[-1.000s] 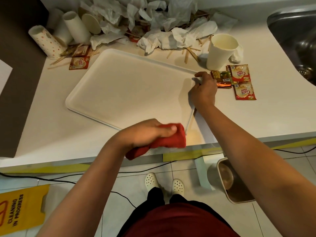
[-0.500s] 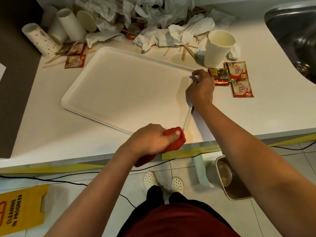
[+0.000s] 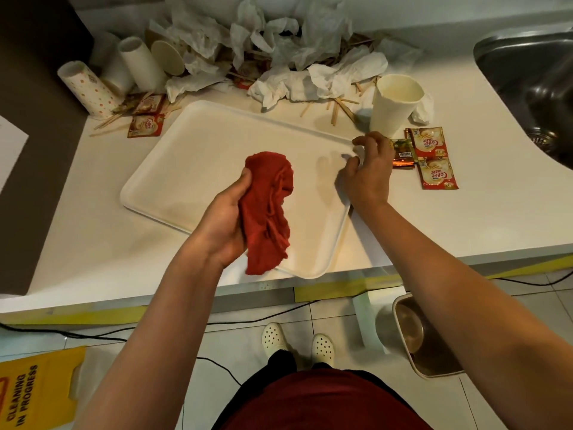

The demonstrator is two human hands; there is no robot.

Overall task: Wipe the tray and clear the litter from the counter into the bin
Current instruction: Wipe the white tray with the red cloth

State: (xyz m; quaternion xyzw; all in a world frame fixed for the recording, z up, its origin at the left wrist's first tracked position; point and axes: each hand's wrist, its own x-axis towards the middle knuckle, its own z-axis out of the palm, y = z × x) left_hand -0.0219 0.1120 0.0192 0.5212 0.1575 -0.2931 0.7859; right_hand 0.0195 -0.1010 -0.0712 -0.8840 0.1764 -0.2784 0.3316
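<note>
Your cloth is deep red against the cream tray and white counter. One cup has orange dots, the sachets are red and the floor sign is yellow

Left hand palm-up, grip curled tight; right hand reaches forward, fingers loosely spread
</note>
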